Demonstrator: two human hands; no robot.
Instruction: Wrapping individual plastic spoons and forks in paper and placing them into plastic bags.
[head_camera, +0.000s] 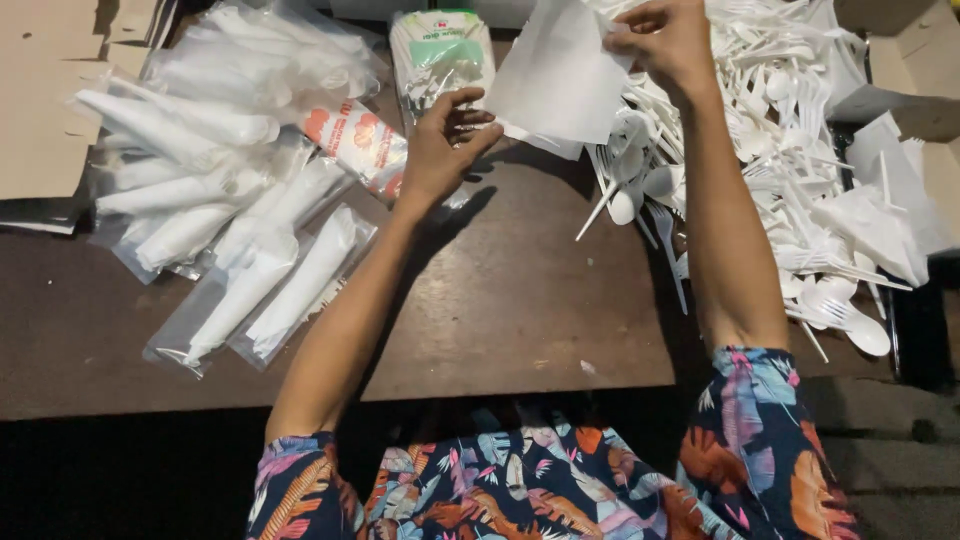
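Head view looks down on a dark bench (520, 310) where both hands hold one white napkin (555, 80) above its far middle. Left hand (440, 150) pinches the napkin's lower corner, its fingers (470, 120) closed on the edge. Right hand (665, 40) grips the upper right corner, fingers clenched on the paper. So held, the napkin hangs tilted, its long axis running from lower left up to upper right, one pointed corner aiming toward the top of the frame. Just behind it lies a napkin pack (440, 55) with a green label. Left of the hands sits a heap of clear bags (230, 190), each with white contents, their long axes mostly slanting the same way. Right of the hands spreads a pile of white plastic cutlery (790, 150), spoons and forks crossing at all angles
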